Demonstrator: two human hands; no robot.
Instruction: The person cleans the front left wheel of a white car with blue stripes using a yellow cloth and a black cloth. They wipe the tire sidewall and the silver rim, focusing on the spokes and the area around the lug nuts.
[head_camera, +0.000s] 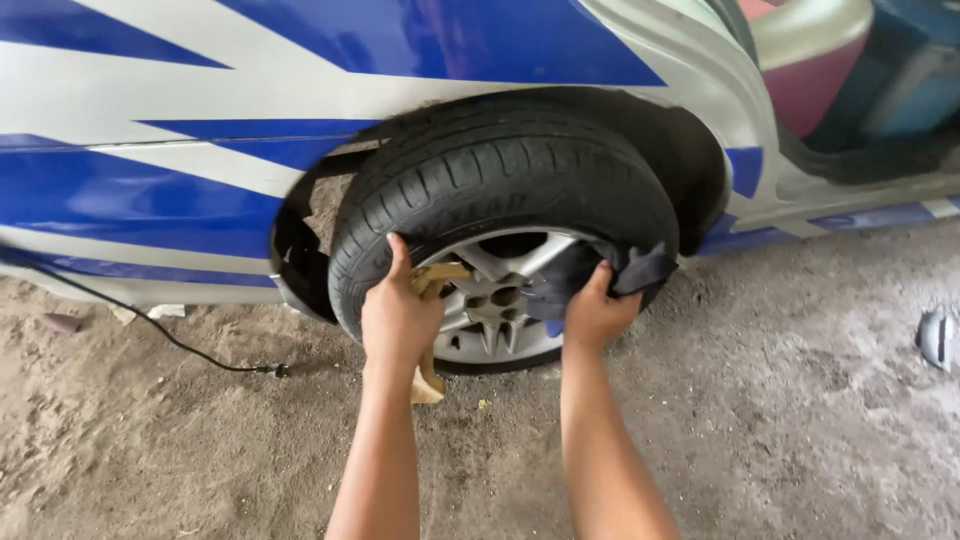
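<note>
Reaching forward with both arms stretched out, we have our hands on the car wheel, which sits in its arch under the blue and silver car body. Our left hand lies against the left side of the tyre, thumb up along the rubber, fingers curled around a tan cloth that hangs down past the wrist. Our right hand presses on the right side, fingers closed over a dark cloth bunched against the tyre's edge.

We see black rubber with blocky tread grooves, a silver spoked rim with a dark hub in the middle, and glossy painted panels above. The tan cloth looks thin and crumpled; the dark one is thicker and folded.

Dusty, rough ground spreads all about. A black cable snakes across it at the left, ending in a plug well apart from our hands. A small grey object lies at the far right.
</note>
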